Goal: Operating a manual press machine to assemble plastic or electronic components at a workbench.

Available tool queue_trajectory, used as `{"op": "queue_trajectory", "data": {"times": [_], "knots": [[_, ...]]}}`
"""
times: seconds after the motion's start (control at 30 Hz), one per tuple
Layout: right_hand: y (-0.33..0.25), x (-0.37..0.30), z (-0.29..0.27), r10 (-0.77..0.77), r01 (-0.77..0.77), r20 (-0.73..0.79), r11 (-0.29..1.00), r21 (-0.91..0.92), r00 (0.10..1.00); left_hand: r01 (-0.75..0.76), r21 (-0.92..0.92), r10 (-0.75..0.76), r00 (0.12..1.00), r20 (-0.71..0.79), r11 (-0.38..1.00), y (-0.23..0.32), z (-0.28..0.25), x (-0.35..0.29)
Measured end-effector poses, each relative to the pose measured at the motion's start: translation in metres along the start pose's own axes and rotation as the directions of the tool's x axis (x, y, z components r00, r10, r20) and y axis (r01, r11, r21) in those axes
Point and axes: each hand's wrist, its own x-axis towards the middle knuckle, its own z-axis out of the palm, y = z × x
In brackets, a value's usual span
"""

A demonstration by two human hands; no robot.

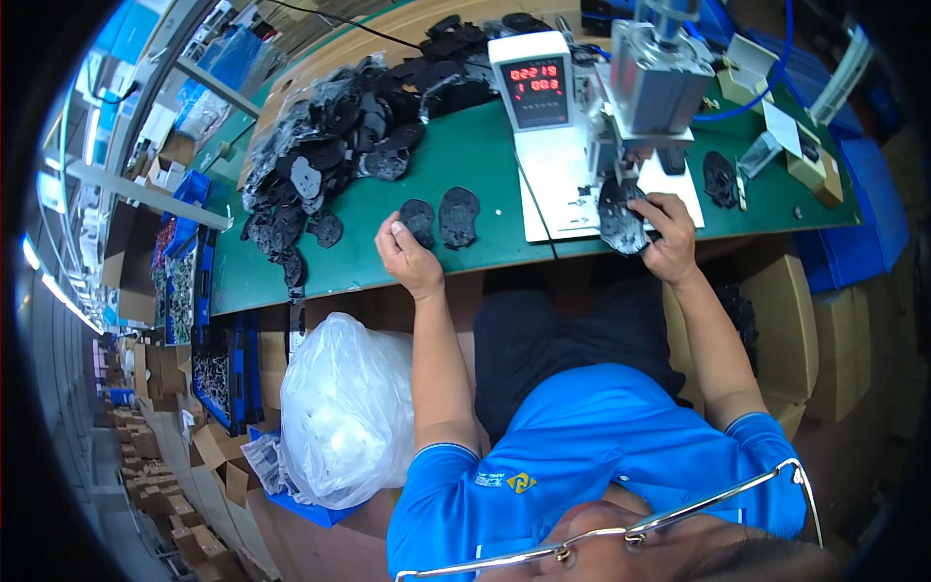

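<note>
Right hand (671, 241) is clamped on a black pad (617, 218) at the press (659, 92), right of centre, apparently mid-step, while the left hand (411, 260), grip unclear, is by a second pad (419, 217) and the upper-left heap (339, 131) probably remains.

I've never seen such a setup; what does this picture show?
No robot here: a camera worn on the person's head looks down at their bare hands, and its fisheye lens bends straight edges. On the flat green worktable stand a grey metal machine and a white box with red lit digits. The right hand holds a flat, rounded black piece at the machine's lower end. The left hand is at the edge of a flat dark oval piece; whether it grips is unclear. A heap of thin black pieces lies to the left.
</note>
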Motion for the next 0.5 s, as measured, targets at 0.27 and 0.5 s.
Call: {"op": "queue_trajectory", "data": {"times": [0.27, 0.5], "knots": [[-0.0024, 0.0006, 0.0027, -0.003, 0.003, -0.002, 1.0, 0.024, 1.0, -0.134, 0.016, 0.134, 0.991, 0.006, 0.991, 0.0042, 0.0018, -0.006], [-0.0003, 0.0016, 0.0022, 0.003, -0.003, 0.018, 1.0, 0.022, 1.0, -0.119, 0.037, 0.118, 0.992, 0.037, 0.992, 0.0095, 0.0026, -0.0023]]}}
